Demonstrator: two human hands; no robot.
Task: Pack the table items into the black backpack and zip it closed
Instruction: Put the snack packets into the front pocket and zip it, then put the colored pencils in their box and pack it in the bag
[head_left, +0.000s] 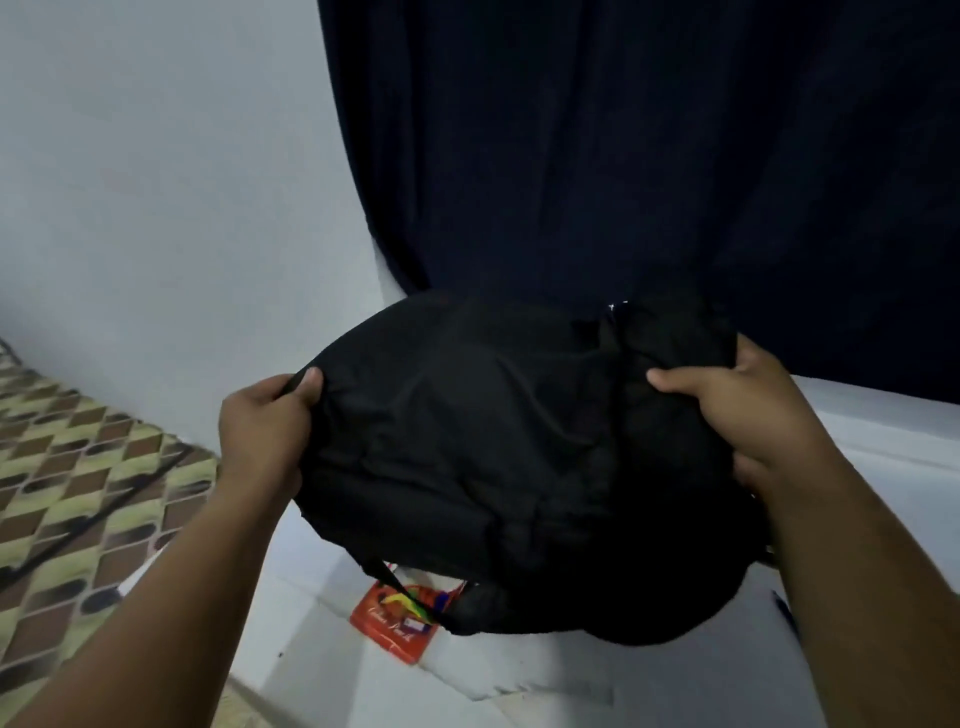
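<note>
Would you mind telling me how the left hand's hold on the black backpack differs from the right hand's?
The left hand pinches a strap-like fold at the black backpack's left edge; the right hand grips bunched fabric on its right side, thumb on top. The left hand sits lower in the view, near the patterned mat; the right hand sits higher, before the dark curtain. Both hold the backpack up above the red packet.

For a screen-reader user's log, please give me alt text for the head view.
Two hands hold up a black backpack over a white table: the left hand pinches its left edge, the right hand grips its right side. A red booklet lies on the table beneath it.
</note>
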